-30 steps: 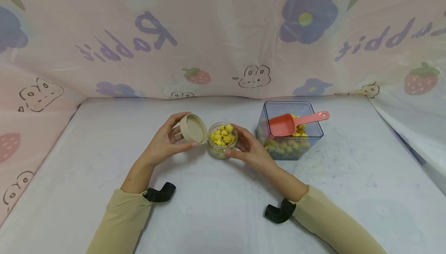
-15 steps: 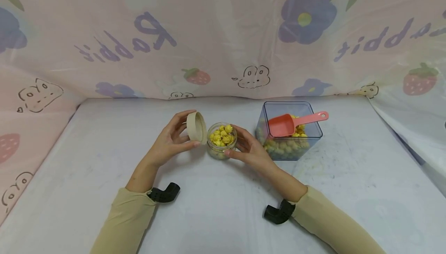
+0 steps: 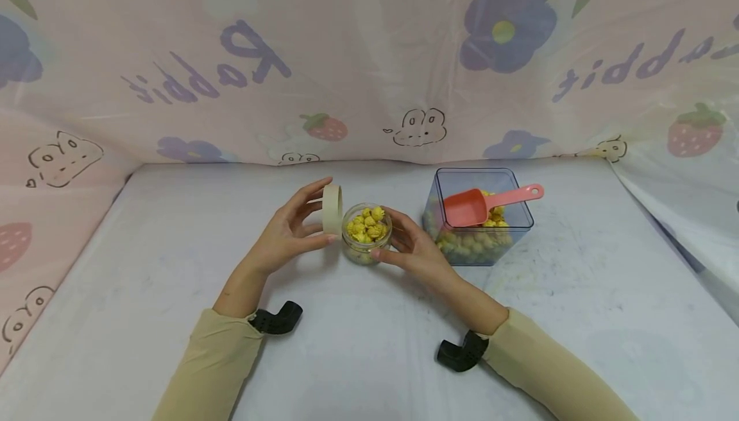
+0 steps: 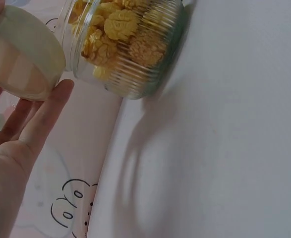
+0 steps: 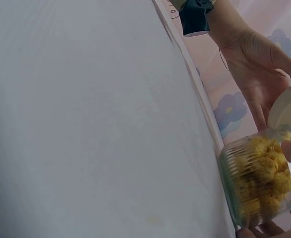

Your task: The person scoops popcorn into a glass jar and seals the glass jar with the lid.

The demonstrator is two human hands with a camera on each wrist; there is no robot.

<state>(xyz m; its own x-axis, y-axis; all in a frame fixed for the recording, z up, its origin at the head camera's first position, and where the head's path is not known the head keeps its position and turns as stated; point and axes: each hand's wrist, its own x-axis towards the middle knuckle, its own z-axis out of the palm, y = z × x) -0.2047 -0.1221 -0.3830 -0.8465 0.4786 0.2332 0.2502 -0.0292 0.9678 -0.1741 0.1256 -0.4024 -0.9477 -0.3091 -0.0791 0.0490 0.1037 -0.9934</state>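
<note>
My left hand (image 3: 288,231) pinches a cream-coloured round lid (image 3: 331,210) between thumb and fingers, turned on its edge just left of the jar. A small ribbed glass jar (image 3: 366,255) full of yellow popcorn (image 3: 367,224) stands upright on the table, its mouth uncovered. Around the jar's right side my right hand (image 3: 420,251) holds it, thumb in front and fingers behind. In the left wrist view the lid (image 4: 31,49) is close to the jar's rim, and its hollow inside is partly visible. The right wrist view shows the popcorn through the jar's glass (image 5: 257,178).
Right of the jar stands a clear bluish square bin (image 3: 482,251) holding more popcorn. A pink scoop (image 3: 470,208) lies in it, with its handle over the right rim. A white cloth covers the table (image 3: 369,357); a printed curtain (image 3: 358,55) hangs behind.
My left hand has moved a little right and turned the lid from tilted, inside showing, to nearly edge-on beside the jar. The right hand and jar have stayed almost still.
</note>
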